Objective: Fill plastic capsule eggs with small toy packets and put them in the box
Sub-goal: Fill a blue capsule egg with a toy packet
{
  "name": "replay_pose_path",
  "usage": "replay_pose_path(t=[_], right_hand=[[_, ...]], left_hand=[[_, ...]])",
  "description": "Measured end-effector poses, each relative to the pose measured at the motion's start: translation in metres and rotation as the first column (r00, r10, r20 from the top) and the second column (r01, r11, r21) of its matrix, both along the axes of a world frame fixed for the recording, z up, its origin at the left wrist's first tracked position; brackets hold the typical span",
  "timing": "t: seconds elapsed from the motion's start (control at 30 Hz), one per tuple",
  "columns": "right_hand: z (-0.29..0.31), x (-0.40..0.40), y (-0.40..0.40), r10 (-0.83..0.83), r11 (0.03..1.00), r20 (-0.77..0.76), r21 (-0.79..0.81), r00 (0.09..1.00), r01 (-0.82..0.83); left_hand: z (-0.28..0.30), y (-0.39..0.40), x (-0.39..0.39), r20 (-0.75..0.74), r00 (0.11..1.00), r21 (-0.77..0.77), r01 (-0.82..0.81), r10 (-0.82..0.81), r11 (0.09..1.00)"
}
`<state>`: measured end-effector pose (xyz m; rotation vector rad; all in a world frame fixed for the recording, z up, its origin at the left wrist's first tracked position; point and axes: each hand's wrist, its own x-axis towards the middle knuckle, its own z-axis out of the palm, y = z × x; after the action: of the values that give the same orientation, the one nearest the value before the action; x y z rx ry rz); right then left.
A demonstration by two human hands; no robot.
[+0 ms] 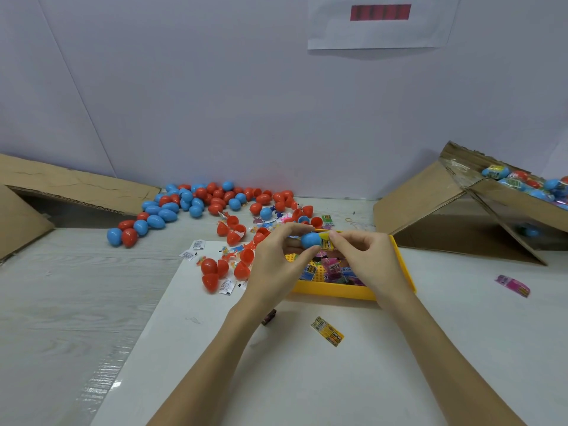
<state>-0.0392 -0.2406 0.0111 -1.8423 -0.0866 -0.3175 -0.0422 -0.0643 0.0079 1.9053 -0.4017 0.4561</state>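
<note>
While the left hand (278,259) holds a blue egg half (309,239) up in the air, the right hand (364,256) pushes a small yellow toy packet (326,241) into its open side. The left fingers curl around the round blue shell and pinch it. The right fingertips pinch the packet close to the egg. Both hands are above the far left corner of the yellow tray (402,265), which sits near the middle of the tabletop (307,379) and holds many more bright packets. The blue half lies on its side. Its long way runs left to right, with the round closed end to the left and the open mouth to the right, toward the packet. The packet looks like it sticks out of the mouth, so it is not all the way in yet. To do this step well, I think the left hand should keep the shell steady and not squeeze too hard, and the right hand should fold or roll the packet small and slide it straight in along the egg's long way, so no corner gets stuck at the rim. Then the other half can snap on. The cardboard box (430,207) at the far right corner of the tabletop already has filled eggs in it. Loose red and blue eggs (196,204) lie by the far edge.
</note>
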Motion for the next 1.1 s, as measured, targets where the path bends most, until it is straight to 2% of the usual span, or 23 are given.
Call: replay_pose_path(t=[0.13, 0.27, 0.5, 0.9, 0.97, 1.1], right_hand=[[0.0000, 0.0000, 0.0039, 0.124, 0.985, -0.081, 0.128, 0.989, -0.113], [0.0000, 0.0010, 0.0030, 0.126, 0.972, -0.070, 0.210, 0.990, -0.109], [0.0007, 0.0002, 0.0043, 0.064, 0.993, 0.029, 0.097, 0.998, -0.066], [0.0037, -0.0016, 0.0051, 0.090, 0.995, 0.031, 0.033, 0.995, -0.091], [0.0035, -0.0019, 0.0057, 0.111, 0.990, 0.016, 0.082, 0.994, -0.112], [0.0040, -0.0028, 0.0068, 0.148, 0.944, -0.059, 0.307, 0.987, -0.123]], left_hand=[[0.0007, -0.0008, -0.0013, -0.013, 1.000, -0.030, 0.005, -0.005, 1.000], [0.0022, -0.0010, -0.0003, -0.042, 0.999, -0.052, -0.027, 0.025, 0.998], [0.0039, -0.0002, -0.0003, -0.078, 0.997, -0.083, -0.034, 0.027, 0.996], [0.0033, 0.0003, 0.0000, -0.065, 0.997, -0.113, -0.036, 0.029, 0.993], [0.0029, -0.0002, 0.0000, -0.060, 0.998, -0.135, -0.041, 0.033, 0.990], [0.0033, -0.0014, -0.0019, -0.021, 0.999, -0.194, -0.039, 0.036, 0.980]])
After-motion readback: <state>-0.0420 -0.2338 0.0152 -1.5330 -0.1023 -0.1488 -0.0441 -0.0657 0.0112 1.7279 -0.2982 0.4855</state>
